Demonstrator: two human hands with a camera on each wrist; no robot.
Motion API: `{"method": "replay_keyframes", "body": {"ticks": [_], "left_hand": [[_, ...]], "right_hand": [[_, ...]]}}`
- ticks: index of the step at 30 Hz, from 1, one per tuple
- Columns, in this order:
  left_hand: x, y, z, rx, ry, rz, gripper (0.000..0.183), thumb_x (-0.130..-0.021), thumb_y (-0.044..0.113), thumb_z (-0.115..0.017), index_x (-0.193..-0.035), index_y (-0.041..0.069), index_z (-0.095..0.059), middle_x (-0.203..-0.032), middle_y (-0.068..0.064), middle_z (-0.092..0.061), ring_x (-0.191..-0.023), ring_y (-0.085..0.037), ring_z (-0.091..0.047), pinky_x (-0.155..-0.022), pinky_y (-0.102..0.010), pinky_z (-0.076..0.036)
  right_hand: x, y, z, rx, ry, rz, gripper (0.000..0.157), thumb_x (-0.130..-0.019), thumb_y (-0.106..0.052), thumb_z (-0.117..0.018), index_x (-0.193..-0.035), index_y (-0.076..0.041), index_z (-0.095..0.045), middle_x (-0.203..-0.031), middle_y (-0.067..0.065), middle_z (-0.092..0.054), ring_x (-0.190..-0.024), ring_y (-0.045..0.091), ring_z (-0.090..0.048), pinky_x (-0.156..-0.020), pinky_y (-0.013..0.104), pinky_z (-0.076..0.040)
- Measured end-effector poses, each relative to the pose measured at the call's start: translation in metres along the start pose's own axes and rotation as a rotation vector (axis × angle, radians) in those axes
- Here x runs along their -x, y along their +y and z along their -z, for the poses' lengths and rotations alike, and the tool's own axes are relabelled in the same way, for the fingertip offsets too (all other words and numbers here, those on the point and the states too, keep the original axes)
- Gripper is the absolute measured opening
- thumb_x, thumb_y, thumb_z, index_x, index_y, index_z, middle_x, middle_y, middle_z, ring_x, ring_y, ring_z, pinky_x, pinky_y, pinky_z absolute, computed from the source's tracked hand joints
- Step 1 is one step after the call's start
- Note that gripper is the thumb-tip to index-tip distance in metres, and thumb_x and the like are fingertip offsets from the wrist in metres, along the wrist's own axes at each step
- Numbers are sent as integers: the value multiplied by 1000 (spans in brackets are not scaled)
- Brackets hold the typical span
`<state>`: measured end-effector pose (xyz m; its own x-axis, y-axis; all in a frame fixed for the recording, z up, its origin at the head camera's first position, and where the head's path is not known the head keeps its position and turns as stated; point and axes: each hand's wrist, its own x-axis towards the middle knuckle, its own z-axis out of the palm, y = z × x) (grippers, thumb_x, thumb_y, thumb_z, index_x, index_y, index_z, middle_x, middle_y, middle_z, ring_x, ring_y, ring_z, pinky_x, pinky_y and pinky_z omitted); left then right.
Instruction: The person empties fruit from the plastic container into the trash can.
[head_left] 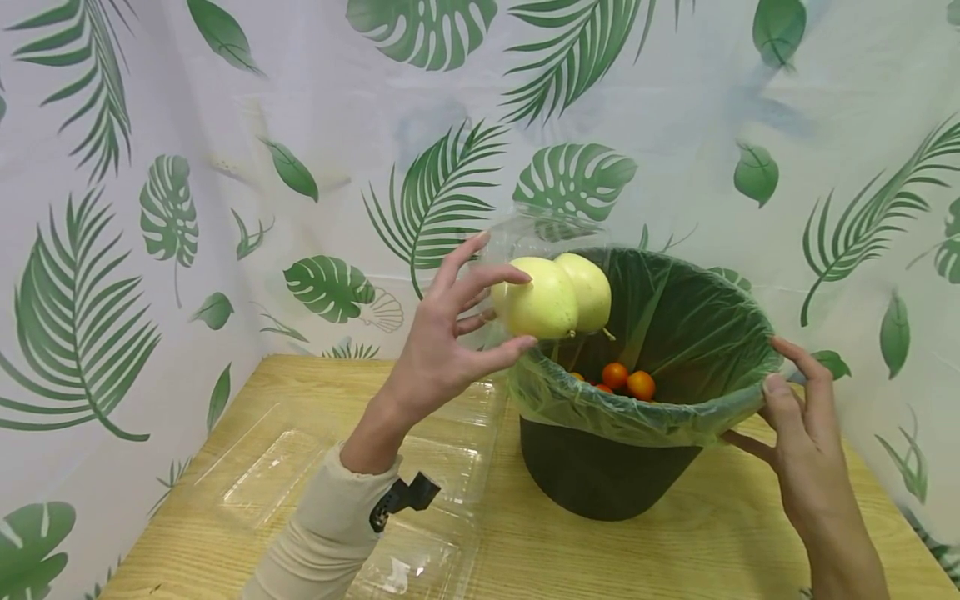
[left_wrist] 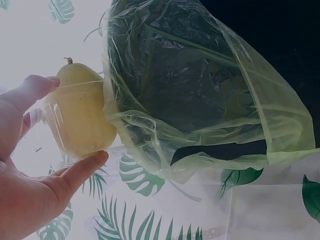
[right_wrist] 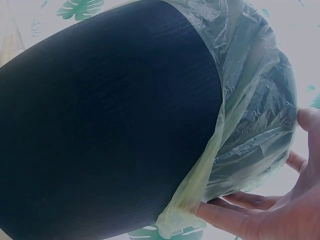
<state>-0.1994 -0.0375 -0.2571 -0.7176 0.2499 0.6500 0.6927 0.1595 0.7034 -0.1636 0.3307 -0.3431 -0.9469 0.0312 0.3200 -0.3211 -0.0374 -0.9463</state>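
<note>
My left hand (head_left: pixel 435 350) holds a clear plastic box (head_left: pixel 536 237) tilted at the left rim of a black bin (head_left: pixel 607 471). Two pale yellow pears (head_left: pixel 542 304) lie in it, stems pointing down toward the bin; the left wrist view shows one pear (left_wrist: pixel 82 112) between thumb and fingers, through the clear plastic. A thin green bag (head_left: pixel 675 325) lines the bin and folds over its rim. Inside are several small orange-red tomatoes (head_left: pixel 615 376). On the opposite side, my right hand (head_left: pixel 813 442) grips the rim and bag, thumb on top and fingers along the outside.
Clear plastic trays (head_left: pixel 262 483) lie on the wooden table (head_left: pixel 570 558) to the left of the bin, partly behind my left forearm. A leaf-patterned white sheet (head_left: pixel 315 150) hangs close behind and beside the table. A small black device (head_left: pixel 405 500) is strapped at my left wrist.
</note>
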Motion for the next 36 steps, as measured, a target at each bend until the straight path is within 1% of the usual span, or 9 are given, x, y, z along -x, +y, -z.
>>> {"method": "replay_keyframes", "body": {"ticks": [6, 13, 15, 18, 20, 22, 27, 33, 36], "left_hand": [[-1, 0, -2, -73, -30, -34, 51, -79, 7, -89, -125, 15, -67, -167, -4, -20, -138, -36, -48, -96, -40, -54], [-2, 0, -4, -148, -56, -99, 51, -79, 10, -90, -124, 17, -68, -168, -6, -18, -145, -32, -39, -98, -37, -53], [-2, 0, -5, -194, -58, -134, 51, -79, 12, -90, -124, 17, -68, -167, -7, -19, -148, -30, -33, -102, -39, -51], [-2, -1, -5, -248, -59, -181, 51, -78, 14, -91, -124, 17, -68, -166, -10, -21, -151, -28, -27, -109, -45, -46], [-3, -2, -5, -272, -59, -199, 51, -78, 15, -91, -124, 17, -68, -166, -11, -22, -151, -29, -29, -111, -48, -43], [-3, -2, -6, -273, -63, -202, 51, -79, 15, -91, -124, 17, -68, -166, -11, -21, -146, -30, -39, -111, -46, -44], [-2, -2, -6, -277, -70, -201, 52, -80, 16, -90, -126, 16, -67, -167, -11, -18, -135, -35, -52, -110, -40, -45], [-3, -2, -8, -272, -73, -207, 51, -80, 13, -89, -126, 16, -67, -168, -12, -16, -136, -34, -52, -108, -36, -47], [-4, -2, -9, -248, -69, -217, 49, -81, 9, -88, -125, 14, -67, -168, -12, -14, -136, -33, -53, -107, -32, -48]], "right_hand": [[0, -1, 0, 10, 0, -17, 53, -111, -20, -40, -162, -26, -25, -160, 6, -3, -142, 43, -32, -69, 29, -61], [1, -3, 0, 6, -9, -19, 53, -112, -20, -39, -162, -26, -24, -162, 8, 0, -147, 53, -18, -70, 28, -61], [1, -2, 0, 6, -10, -18, 53, -112, -20, -39, -162, -26, -24, -162, 9, 0, -147, 52, -21, -70, 28, -61], [1, -2, 0, 12, -6, -15, 53, -111, -20, -39, -162, -26, -25, -159, 10, -5, -143, 42, -34, -70, 29, -61], [1, -1, 1, 16, -4, -11, 53, -111, -20, -40, -162, -25, -25, -156, 9, -11, -137, 35, -42, -70, 29, -61], [1, -1, 1, 16, -1, -9, 52, -111, -20, -40, -162, -25, -26, -150, 7, -17, -133, 31, -46, -69, 29, -61], [1, -1, 1, 13, -3, -6, 52, -111, -20, -40, -162, -25, -26, -149, 6, -18, -131, 28, -48, -69, 30, -61], [1, -1, 1, 22, -3, -11, 53, -111, -21, -40, -162, -26, -25, -157, 9, -9, -136, 34, -42, -69, 28, -61], [0, -2, 0, 23, 1, -16, 53, -111, -21, -40, -162, -26, -26, -150, 7, -16, -135, 35, -41, -69, 28, -61]]}}
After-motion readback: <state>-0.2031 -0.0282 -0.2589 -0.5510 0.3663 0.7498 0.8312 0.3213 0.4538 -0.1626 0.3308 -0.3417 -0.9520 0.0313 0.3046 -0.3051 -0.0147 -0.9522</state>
